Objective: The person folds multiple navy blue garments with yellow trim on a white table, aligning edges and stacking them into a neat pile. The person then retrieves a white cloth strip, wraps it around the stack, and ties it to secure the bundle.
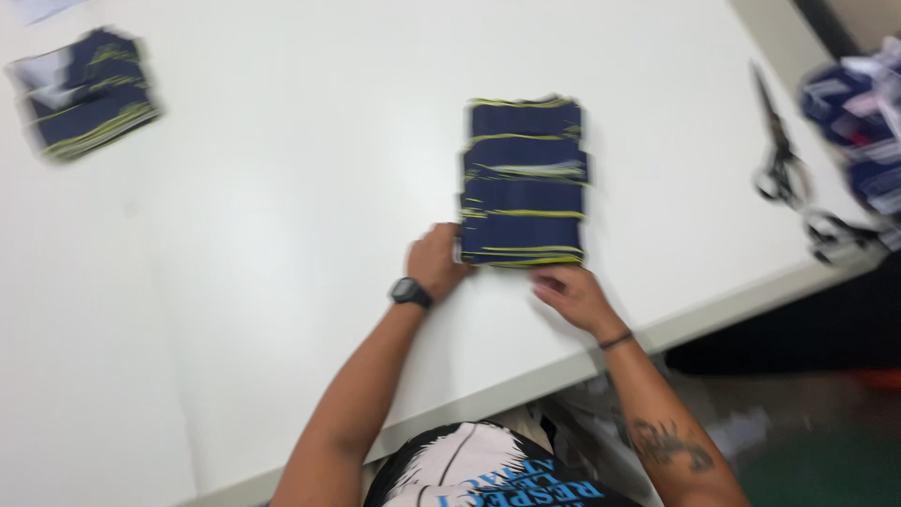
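Two hands meet at the near end of a stack of dark blue pieces edged in yellow, which lies flat on the white table a little right of its middle. We see our left hand curled against the stack's near left corner, its fingers folded in and pressed to the edge; whether it actually pinches any of the pieces we cannot tell, since the picture is blurred there. A black wristwatch sits on that wrist. Our right hand lies just below the stack's near right corner, fingers bent and loosely spread, touching or almost touching the bottom edge; it grips nothing that we can make out. A thin dark band circles that wrist, and a dark tattoo shows on the forearm.

The stack looks layered, with the pieces slightly offset so that yellow lines show across it. Far off at the table's upper left lies a second, smaller pile of the same blue and yellow pieces, well apart from our hands. Near the right edge of the table rest black-handled scissors, and beyond them a heap of blue and white packets, blurred.
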